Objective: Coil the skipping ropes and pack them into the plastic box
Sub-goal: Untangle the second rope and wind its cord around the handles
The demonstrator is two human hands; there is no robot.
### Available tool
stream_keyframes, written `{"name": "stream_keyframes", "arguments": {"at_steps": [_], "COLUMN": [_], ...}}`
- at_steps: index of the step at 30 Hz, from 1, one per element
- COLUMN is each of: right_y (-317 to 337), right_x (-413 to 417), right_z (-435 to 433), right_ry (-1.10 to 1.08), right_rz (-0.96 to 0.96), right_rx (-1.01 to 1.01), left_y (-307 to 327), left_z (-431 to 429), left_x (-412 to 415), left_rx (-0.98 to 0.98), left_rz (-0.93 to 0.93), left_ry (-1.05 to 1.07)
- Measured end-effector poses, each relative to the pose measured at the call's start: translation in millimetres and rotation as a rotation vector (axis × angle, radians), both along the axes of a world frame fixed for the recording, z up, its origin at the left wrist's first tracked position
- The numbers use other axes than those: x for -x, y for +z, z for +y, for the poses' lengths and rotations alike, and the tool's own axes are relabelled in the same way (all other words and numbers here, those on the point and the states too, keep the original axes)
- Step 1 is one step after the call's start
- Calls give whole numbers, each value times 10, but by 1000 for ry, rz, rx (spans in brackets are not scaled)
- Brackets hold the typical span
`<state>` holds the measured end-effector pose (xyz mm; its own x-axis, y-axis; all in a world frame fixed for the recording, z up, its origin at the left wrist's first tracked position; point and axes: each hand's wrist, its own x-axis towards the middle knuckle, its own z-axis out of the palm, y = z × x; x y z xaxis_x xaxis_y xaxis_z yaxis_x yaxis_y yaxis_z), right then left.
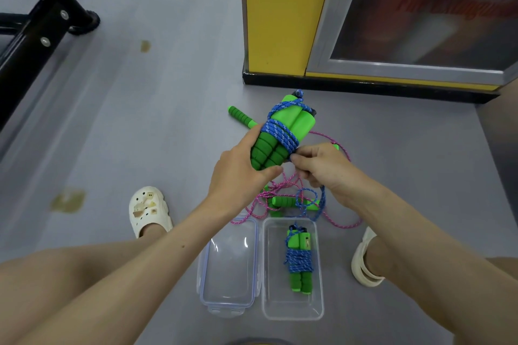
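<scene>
At frame centre the left hand (238, 173) grips the foam handles of the blue rope bundle (280, 131); the right hand (322, 165) pinches its loose cord at the wraps. The cord looks light, soft and likely to unwind, so it is best held by the stiff handles. At lower centre the plastic box (319, 288) holds one packed bundle (299, 259), with the lid (228, 269) beside it. A tangled pink rope (344, 225) sprawls on the floor between.
</scene>
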<state>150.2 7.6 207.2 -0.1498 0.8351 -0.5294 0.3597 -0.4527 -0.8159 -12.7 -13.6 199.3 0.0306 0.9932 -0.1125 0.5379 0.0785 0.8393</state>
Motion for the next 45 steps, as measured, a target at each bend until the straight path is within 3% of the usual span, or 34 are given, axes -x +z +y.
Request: {"name": "stream_keyframes", "arguments": {"at_steps": [2, 6, 13, 17, 25, 32, 35, 38, 41, 43, 45], "right_y": [23, 46, 115, 111, 93, 101, 71, 51, 72, 90, 96], "right_x": [-2, -25, -9, 1, 7, -4, -26, -34, -28, -31, -31], "right_z": [19, 46, -16, -28, -44, -4, 16, 46, 46, 41, 41], "right_ry": [-40, 0, 116, 151, 96, -10, -102, -123, -96, -67, -40], "right_rz": [67, 25, 47, 19, 159, 201, 215, 266, 380, 430, 431], "right_rx": [54, 59, 127, 70, 94, 22, 44, 70, 97, 105, 94], "left_y": [1, -27, -63, -96, -99, -112, -36, 117, 222, 254, 242], "left_z": [13, 4, -76, -78, -73, -122, -96, -34, 71, 92, 61], "left_x": [-6, -4, 20, 19, 0, -86, -110, -91, -3, 32, 43], "left_rx": [-12, -29, -230, -287, -460, -332, -148, 32, 307, 535, 629], "left_rz": [7, 64, 515, 596, 629, 339, 25, -317, -501, -593, -643], "left_ry": [-2, -6, -37, -55, -88, -279, -256, -52, 118, 64, -13]}}
